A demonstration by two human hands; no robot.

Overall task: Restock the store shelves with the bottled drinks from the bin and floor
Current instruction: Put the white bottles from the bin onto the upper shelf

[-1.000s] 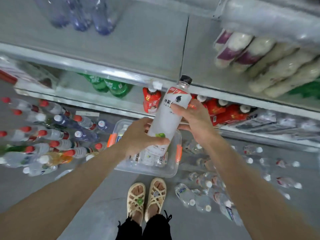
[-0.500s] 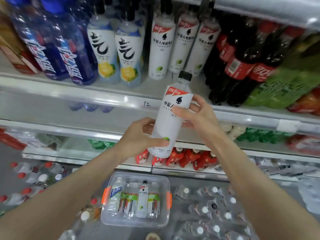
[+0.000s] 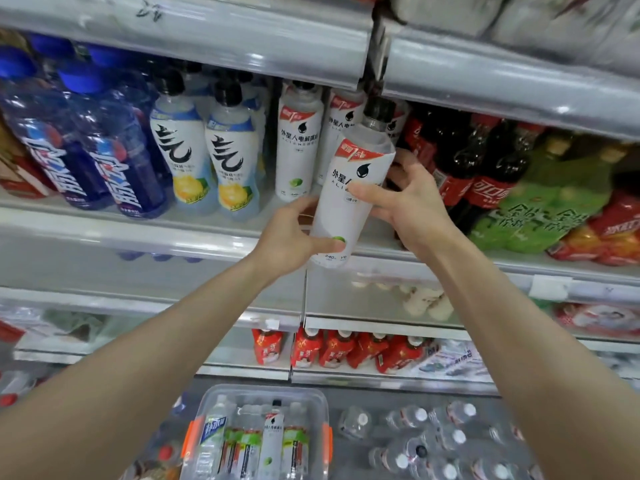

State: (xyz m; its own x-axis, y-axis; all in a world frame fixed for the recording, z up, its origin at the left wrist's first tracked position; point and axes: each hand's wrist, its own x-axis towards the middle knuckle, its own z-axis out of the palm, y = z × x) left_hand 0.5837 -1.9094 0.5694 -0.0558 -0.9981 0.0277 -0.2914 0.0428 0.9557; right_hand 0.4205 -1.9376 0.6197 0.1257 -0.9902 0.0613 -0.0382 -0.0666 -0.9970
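Gripping white bottle (image 3: 341,223) with both hands: left hand (image 3: 291,233) round base, right hand (image 3: 408,206) at mid-label | bottle tilted, at shelf (image 3: 138,230) front edge, before matching white bottles (image 3: 298,150), cola bottles (image 3: 460,168) right | bin (image 3: 263,389), water bottles (image 3: 415,441) on floor below

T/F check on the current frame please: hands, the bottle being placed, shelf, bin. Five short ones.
1. The left hand and the right hand both grip the white bottle. True.
2. The white bottle stands on the shelf. False: it is held tilted in front of the shelf edge, not set down.
3. Matching bottles stand on the shelf behind it. True.
4. The bin is empty. False: several bottles stand in it.
5. The cola bottles stand left of the matching bottles. False: they are to the right.
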